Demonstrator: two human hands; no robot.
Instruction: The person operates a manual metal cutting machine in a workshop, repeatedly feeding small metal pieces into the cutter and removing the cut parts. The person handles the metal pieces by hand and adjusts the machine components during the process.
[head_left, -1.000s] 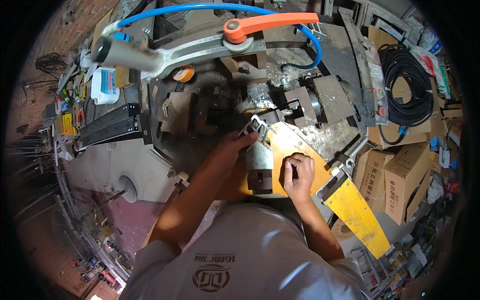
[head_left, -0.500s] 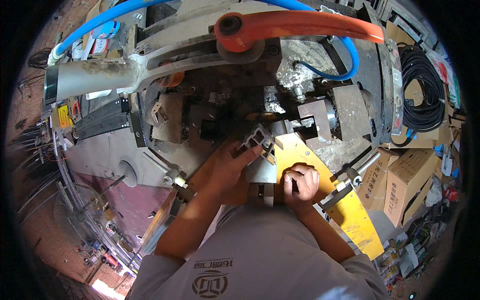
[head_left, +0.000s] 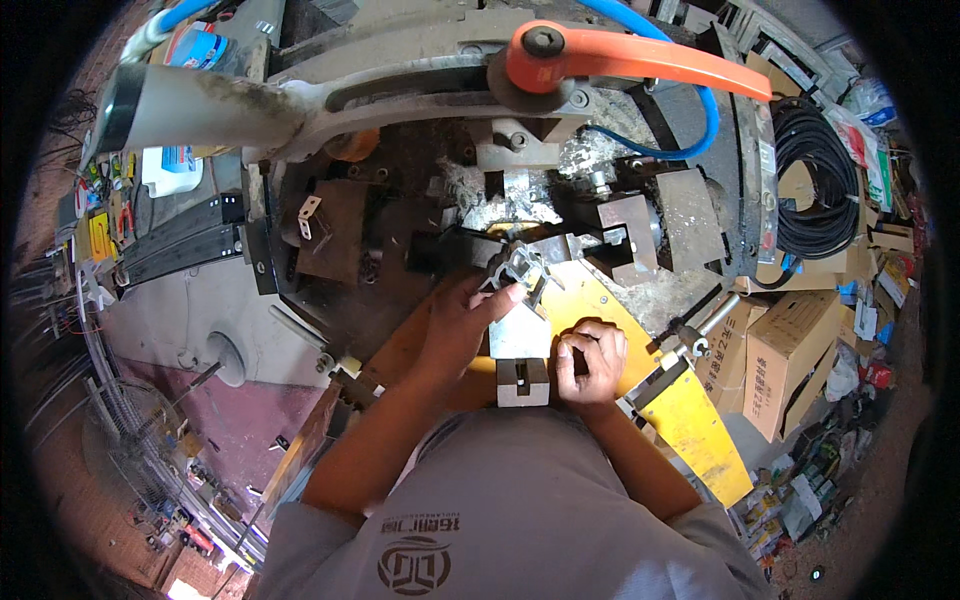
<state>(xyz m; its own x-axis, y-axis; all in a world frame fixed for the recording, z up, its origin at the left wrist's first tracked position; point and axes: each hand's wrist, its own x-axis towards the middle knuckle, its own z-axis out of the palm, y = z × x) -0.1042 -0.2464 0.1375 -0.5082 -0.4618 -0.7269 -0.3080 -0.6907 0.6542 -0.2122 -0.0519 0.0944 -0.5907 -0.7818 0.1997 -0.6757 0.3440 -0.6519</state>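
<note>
My left hand (head_left: 462, 322) reaches forward and pinches a short silvery aluminium profile piece (head_left: 522, 268) at the machine's clamp area. A grey metal block (head_left: 521, 352) with a slotted end lies on the yellow machine table (head_left: 600, 300) between my hands. My right hand (head_left: 592, 358) rests beside that block, fingers curled against its right edge. Above them stands the cutting machine with a grey lever arm (head_left: 300, 95) and an orange handle (head_left: 640, 70).
A blue hose (head_left: 690, 150) loops over the machine. A coil of black cable (head_left: 820, 180) hangs at the right. Cardboard boxes (head_left: 790, 350) stand at the right. A yellow guard plate (head_left: 695, 430) juts out lower right. Tools and clutter line the left bench.
My head has moved closer to the machine, so everything looks larger. My left hand stays on the profile piece and my right hand stays by the block.
</note>
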